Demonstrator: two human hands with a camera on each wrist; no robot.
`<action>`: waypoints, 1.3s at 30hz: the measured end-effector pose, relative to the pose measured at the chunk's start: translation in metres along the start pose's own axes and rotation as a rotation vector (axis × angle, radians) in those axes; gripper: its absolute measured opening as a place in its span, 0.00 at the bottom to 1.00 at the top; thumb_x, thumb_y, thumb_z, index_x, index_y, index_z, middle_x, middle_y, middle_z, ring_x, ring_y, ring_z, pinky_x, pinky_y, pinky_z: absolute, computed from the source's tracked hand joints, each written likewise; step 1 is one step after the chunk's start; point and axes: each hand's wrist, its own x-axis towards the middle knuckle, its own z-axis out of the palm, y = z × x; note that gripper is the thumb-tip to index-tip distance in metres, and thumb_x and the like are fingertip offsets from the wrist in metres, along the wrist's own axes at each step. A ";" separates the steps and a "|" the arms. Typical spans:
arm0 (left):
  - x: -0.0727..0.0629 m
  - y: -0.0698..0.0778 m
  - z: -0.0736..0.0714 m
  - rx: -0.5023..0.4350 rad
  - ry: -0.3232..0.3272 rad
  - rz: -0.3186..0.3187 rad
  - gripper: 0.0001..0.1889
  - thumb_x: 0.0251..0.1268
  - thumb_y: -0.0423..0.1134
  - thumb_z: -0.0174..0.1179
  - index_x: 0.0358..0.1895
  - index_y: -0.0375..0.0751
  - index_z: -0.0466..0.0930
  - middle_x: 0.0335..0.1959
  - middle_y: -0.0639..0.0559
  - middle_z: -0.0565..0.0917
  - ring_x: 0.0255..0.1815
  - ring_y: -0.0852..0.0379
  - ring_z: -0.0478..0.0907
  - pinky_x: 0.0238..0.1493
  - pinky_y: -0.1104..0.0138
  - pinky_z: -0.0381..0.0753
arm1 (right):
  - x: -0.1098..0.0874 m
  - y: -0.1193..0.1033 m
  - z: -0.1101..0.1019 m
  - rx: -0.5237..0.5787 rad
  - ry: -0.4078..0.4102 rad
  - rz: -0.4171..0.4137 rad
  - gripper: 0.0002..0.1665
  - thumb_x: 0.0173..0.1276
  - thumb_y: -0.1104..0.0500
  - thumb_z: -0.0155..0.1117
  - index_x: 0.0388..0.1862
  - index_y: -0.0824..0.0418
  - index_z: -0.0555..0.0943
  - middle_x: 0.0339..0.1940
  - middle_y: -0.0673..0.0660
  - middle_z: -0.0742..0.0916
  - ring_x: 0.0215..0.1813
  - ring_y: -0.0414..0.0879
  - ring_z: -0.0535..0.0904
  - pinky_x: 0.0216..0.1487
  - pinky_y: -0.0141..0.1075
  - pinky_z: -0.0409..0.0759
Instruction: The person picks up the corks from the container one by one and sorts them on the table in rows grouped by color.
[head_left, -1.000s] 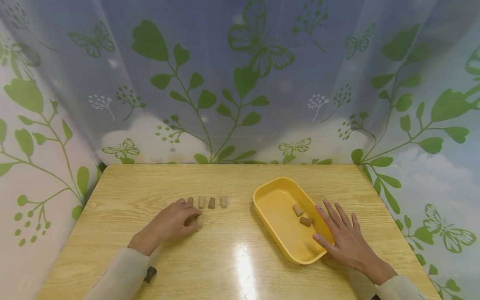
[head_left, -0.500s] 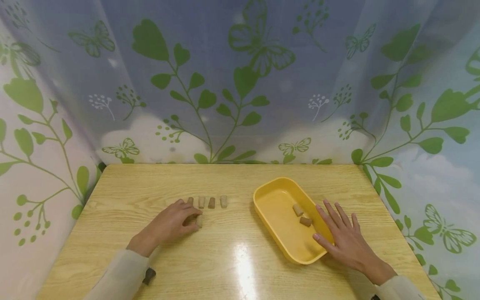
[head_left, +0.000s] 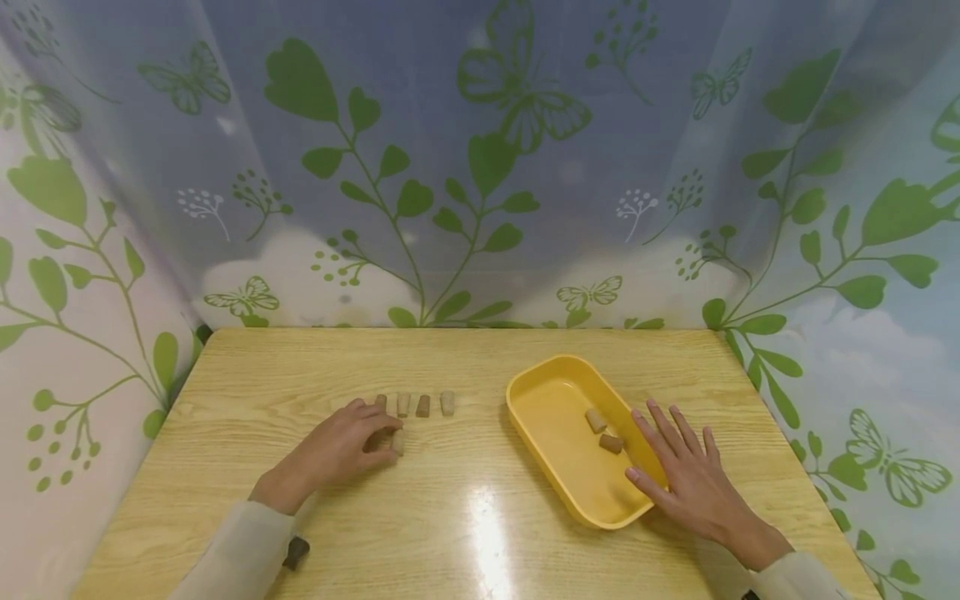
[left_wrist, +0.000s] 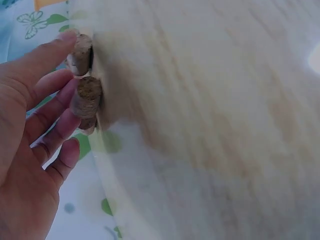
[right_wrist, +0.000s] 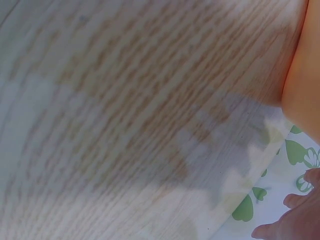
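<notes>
In the head view my left hand (head_left: 333, 448) is low over the table, its thumb and index finger pinching a small pale cork (head_left: 398, 442). Just beyond it several corks stand in a row: a brown one partly behind my fingers, a pale cork (head_left: 403, 405), a dark brown cork (head_left: 423, 406) and a pale cork (head_left: 447, 403). Seen from the left wrist, a thumb and fingers are beside brown corks (left_wrist: 87, 97). My right hand (head_left: 693, 479) rests with spread fingers on the right rim of a yellow tray (head_left: 542, 454). A tan cork (head_left: 596, 420) and a brown cork (head_left: 611, 443) lie inside.
The wooden table (head_left: 450, 525) ends at a patterned curtain (head_left: 480, 208), which also hangs on both sides. A small black object (head_left: 296, 552) is beside the left sleeve. The right wrist view mostly shows table surface and the tray's side (right_wrist: 305, 85).
My left hand has shifted very slightly left, the pale cork with it. My right hand, the tray and the row of corks have stayed in place.
</notes>
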 end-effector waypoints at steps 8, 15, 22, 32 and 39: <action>0.006 0.006 -0.011 -0.060 0.001 0.016 0.23 0.77 0.50 0.70 0.67 0.43 0.86 0.64 0.47 0.88 0.67 0.42 0.81 0.74 0.42 0.79 | 0.000 0.001 0.002 -0.001 -0.010 0.005 0.49 0.80 0.41 0.66 0.91 0.50 0.58 0.94 0.56 0.53 0.87 0.76 0.53 0.72 0.89 0.49; 0.023 0.025 -0.014 -0.152 -0.009 0.040 0.23 0.80 0.51 0.66 0.68 0.43 0.85 0.65 0.49 0.87 0.66 0.47 0.81 0.67 0.47 0.84 | 0.000 0.001 0.002 0.008 -0.011 0.003 0.48 0.80 0.41 0.66 0.91 0.52 0.58 0.94 0.57 0.53 0.88 0.76 0.52 0.72 0.89 0.48; 0.048 0.042 -0.012 -0.198 -0.003 0.080 0.22 0.82 0.49 0.65 0.68 0.42 0.84 0.59 0.48 0.88 0.56 0.48 0.82 0.58 0.54 0.85 | 0.001 0.001 0.001 0.008 -0.017 0.007 0.49 0.81 0.41 0.65 0.92 0.50 0.57 0.94 0.57 0.53 0.88 0.76 0.52 0.73 0.89 0.48; 0.087 0.081 -0.004 -0.222 -0.010 0.095 0.23 0.81 0.52 0.66 0.68 0.42 0.84 0.65 0.50 0.87 0.68 0.47 0.82 0.72 0.49 0.82 | 0.000 0.001 0.000 0.012 -0.027 0.014 0.48 0.81 0.41 0.64 0.91 0.52 0.57 0.94 0.57 0.52 0.88 0.75 0.51 0.72 0.89 0.47; 0.112 0.112 0.000 -0.185 0.012 0.175 0.22 0.81 0.51 0.66 0.66 0.40 0.85 0.63 0.49 0.88 0.68 0.48 0.82 0.75 0.52 0.80 | 0.000 -0.002 -0.002 0.017 -0.020 0.015 0.48 0.80 0.40 0.65 0.91 0.52 0.58 0.94 0.57 0.53 0.89 0.74 0.51 0.72 0.89 0.47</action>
